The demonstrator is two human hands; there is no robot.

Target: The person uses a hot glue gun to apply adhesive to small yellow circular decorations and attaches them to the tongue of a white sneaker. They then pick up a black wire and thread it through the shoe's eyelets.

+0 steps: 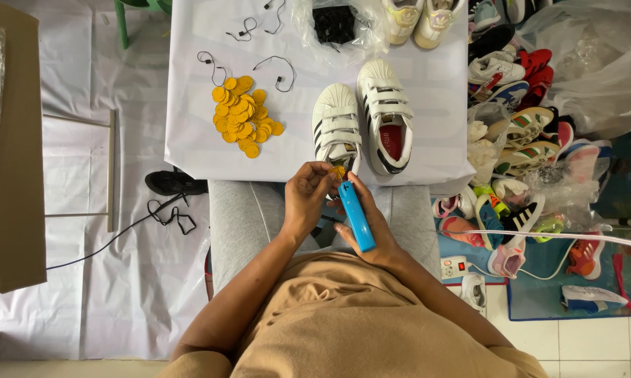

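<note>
Two white strap shoes with black stripes stand side by side near the front edge of the white table sheet, toes pointing away from you; the left shoe sits with its heel at that edge, the right shoe just beside it. Toward the left side of the sheet lies a pile of yellow round tags, with black string loops beyond it. Your right hand is closed around the blue tagging tool, its tip aimed at the heel of the left shoe. Your left hand pinches a small yellow tag at the tool tip, fingers narrow. Keep the tag flat against the tip, hold the tool steady in line with the shoe's heel, and keep fingertips clear of the point.
</note>
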